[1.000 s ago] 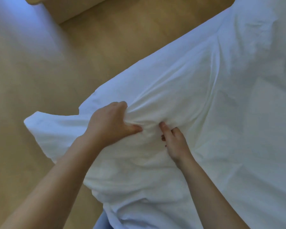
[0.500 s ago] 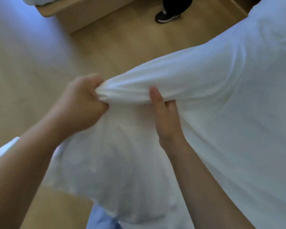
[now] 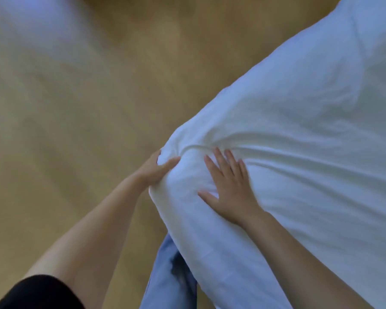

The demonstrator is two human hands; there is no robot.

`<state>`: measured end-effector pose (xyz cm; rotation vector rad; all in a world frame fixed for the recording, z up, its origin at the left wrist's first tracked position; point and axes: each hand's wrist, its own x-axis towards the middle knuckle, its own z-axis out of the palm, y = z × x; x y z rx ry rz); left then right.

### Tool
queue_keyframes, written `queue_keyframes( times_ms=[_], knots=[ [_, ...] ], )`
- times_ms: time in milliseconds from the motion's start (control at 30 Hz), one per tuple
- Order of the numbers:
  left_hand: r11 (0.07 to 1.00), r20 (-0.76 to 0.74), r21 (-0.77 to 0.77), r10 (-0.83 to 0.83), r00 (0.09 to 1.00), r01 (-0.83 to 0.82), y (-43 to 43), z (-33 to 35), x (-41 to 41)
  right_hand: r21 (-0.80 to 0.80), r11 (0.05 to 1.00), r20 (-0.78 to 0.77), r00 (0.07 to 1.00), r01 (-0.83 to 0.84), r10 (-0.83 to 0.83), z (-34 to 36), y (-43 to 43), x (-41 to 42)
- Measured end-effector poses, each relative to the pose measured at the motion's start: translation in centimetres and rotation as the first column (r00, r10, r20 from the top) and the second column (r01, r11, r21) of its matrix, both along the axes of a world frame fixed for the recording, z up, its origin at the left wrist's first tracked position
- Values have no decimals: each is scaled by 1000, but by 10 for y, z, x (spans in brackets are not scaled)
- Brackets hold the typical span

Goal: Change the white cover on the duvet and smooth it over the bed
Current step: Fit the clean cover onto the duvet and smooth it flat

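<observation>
The white duvet in its white cover [image 3: 299, 134] fills the right half of the view, lying flat with creases running toward its near-left corner. My left hand [image 3: 156, 168] grips that corner at the edge, thumb on top and fingers hidden underneath. My right hand [image 3: 227, 186] lies flat on the cover just right of the corner, fingers straight and spread, pressing the fabric down.
Wooden floor [image 3: 76, 119] takes up the left half of the view. My light blue trouser leg [image 3: 167, 277] shows below the duvet's corner. A black sleeve [image 3: 36, 293] is at the bottom left.
The bunched-up cover, lifted half a second ago, now lies flat. My right hand let go of the fold and spread flat. My left hand moved to the corner's edge.
</observation>
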<state>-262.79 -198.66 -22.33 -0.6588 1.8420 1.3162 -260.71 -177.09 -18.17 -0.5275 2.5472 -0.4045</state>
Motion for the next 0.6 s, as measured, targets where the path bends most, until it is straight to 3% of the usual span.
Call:
queue_keyframes(
  times_ms=[100,233,300,400,467,533,600],
  knots=[
    [999,32,40,22,999,-24,-2,-5,-2,16,1000,8,1000,18,-19,1,-2,1],
    [995,128,84,-71,989,61,0,11,-20,12,998,53,997,54,-55,7,-7,-3],
    [987,80,114,-122,989,112,-10,35,-26,-48,991,38,992,123,-122,18,-11,-7],
    [951,-17,292,-103,995,103,-53,74,-26,-176,955,-95,962,238,-257,33,-22,-9],
    [927,-10,368,-76,997,74,-81,81,-23,-186,956,-174,950,225,-258,38,-31,-8],
    [982,-8,180,-57,998,58,-83,61,-20,-110,982,-118,979,154,-167,31,-35,-7],
    [971,-13,-196,-143,990,138,-58,28,-19,54,998,11,1000,27,-28,18,-34,-4]
  ],
)
